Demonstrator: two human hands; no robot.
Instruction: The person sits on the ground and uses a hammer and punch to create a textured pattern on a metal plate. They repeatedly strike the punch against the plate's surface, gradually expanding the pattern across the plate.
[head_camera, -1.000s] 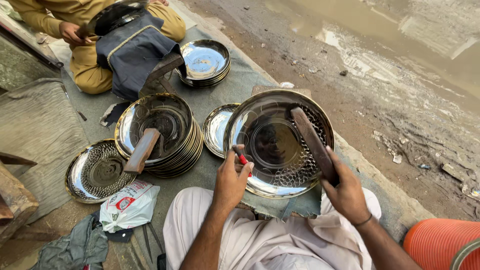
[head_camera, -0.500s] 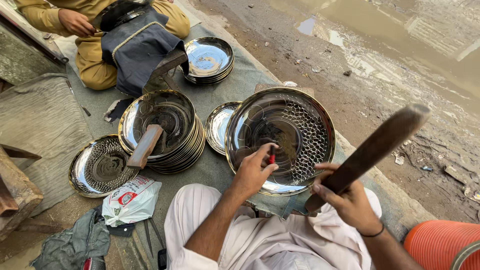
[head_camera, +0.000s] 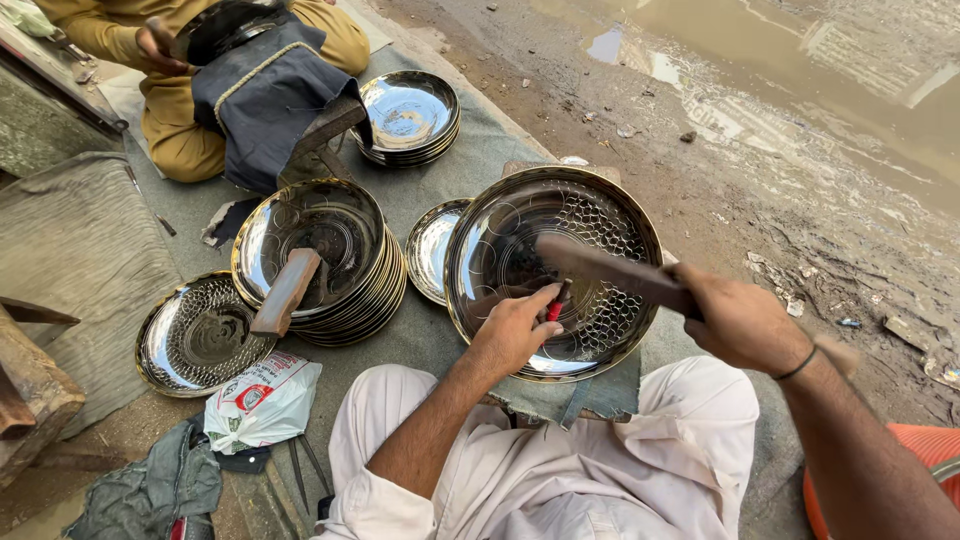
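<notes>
Wooden bat in right hand, down from its raised position onto the punch.

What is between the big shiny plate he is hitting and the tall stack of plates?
A smaller shiny plate lies flat between the big punched plate and the stack of plates, partly tucked under the big one, as the head view shows.

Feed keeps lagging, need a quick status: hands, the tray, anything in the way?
Left hand pinches a small red-handled punch against the steel tray. Right hand grips a wooden bat over the punch. Nothing in the way.
</notes>
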